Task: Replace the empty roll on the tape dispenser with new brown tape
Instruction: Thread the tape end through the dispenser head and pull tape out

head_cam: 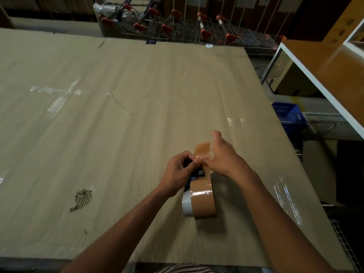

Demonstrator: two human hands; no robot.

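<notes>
Brown tape roll (202, 198) sits just below both hands (199, 164).

free: bare desk (137, 107) left and ahead — open | blocked: shelf unit (307, 79) right, carts (187, 28) beyond far edge

glossy brown tape roll (202, 200) sits mounted on the dispenser (197, 173), strip (202, 148) pulled forward.

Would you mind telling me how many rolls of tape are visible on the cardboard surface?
1: a brown tape roll standing on edge beside the right forearm, near the cardboard's front edge. Any empty roll may be hidden behind the hands.
</notes>
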